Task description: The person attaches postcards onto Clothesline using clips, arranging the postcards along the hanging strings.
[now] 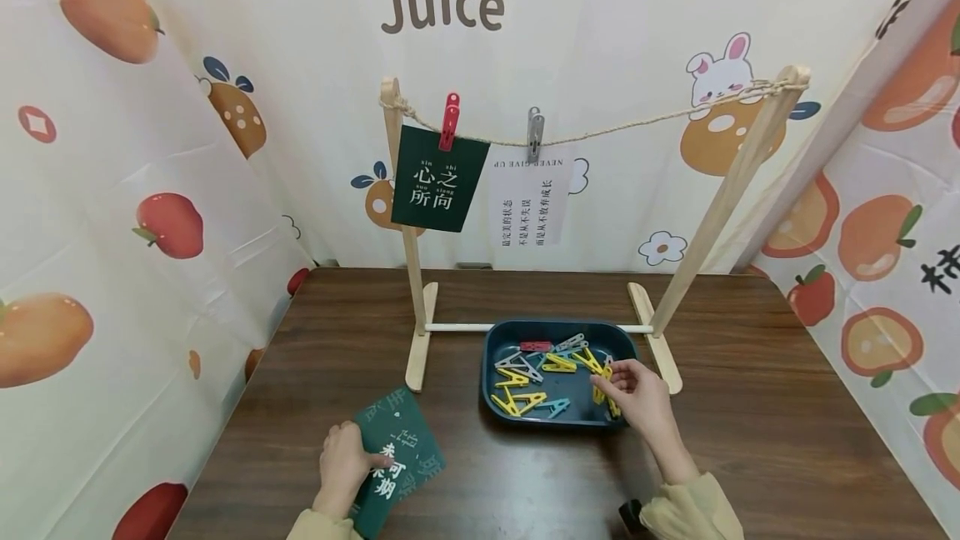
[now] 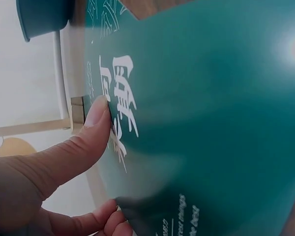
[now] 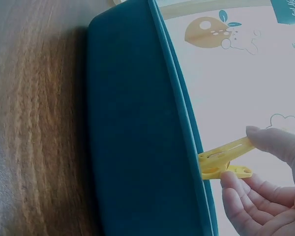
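My left hand (image 1: 345,458) grips a dark green card (image 1: 411,433) with white characters, low over the table at the left. In the left wrist view the thumb (image 2: 97,115) presses on the card's printed face, while the other fingers are partly hidden beneath its edge. At the right end of a dark blue tray (image 1: 551,423), my right hand (image 1: 647,398) pinches a yellow clothespin (image 3: 226,153) between thumb and fingertips. In the right wrist view the clothespin's far end overlaps the tray's rim. Several yellow, grey and blue clothespins (image 1: 558,362) and a red one (image 1: 536,347) lie in the tray.
Behind the tray stands a wooden frame (image 1: 693,232) with a sagging string (image 1: 622,132). From it hang a green card (image 1: 438,207) under a red clothespin (image 1: 450,119) and a white card (image 1: 528,207) under a grey one (image 1: 535,132). Printed curtains (image 1: 600,7) enclose the table (image 1: 750,432).
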`<action>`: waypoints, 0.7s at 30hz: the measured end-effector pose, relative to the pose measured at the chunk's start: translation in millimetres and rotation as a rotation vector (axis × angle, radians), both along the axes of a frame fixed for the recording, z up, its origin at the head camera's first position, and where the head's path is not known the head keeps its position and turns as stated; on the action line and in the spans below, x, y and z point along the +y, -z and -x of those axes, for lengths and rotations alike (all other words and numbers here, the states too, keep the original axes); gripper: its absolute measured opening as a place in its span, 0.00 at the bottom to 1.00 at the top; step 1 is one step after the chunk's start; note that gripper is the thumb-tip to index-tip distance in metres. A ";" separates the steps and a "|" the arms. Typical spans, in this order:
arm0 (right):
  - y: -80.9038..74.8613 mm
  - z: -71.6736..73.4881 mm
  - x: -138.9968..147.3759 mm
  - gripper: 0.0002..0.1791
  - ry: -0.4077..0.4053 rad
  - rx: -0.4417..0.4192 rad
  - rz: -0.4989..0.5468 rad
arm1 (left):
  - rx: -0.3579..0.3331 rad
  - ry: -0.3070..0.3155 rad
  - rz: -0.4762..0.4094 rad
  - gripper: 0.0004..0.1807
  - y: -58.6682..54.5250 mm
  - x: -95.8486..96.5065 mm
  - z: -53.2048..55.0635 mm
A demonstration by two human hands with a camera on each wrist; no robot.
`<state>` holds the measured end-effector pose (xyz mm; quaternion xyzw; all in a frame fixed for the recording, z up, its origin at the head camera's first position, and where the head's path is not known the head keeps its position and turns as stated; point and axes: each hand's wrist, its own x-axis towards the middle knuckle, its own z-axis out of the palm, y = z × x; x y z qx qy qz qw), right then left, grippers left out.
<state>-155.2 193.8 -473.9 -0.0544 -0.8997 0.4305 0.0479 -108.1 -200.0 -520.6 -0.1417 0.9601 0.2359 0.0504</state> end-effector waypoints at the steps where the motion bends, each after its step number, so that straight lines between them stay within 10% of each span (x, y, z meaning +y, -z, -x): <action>1: 0.4 -0.6 0.1 0.21 0.005 0.001 0.009 | -0.006 -0.001 -0.004 0.42 0.1 0.0 0.4; 21: 5.9 -7.9 2.3 0.18 0.040 0.092 0.092 | -0.078 -0.038 -0.072 0.25 -13.1 -12.2 9.3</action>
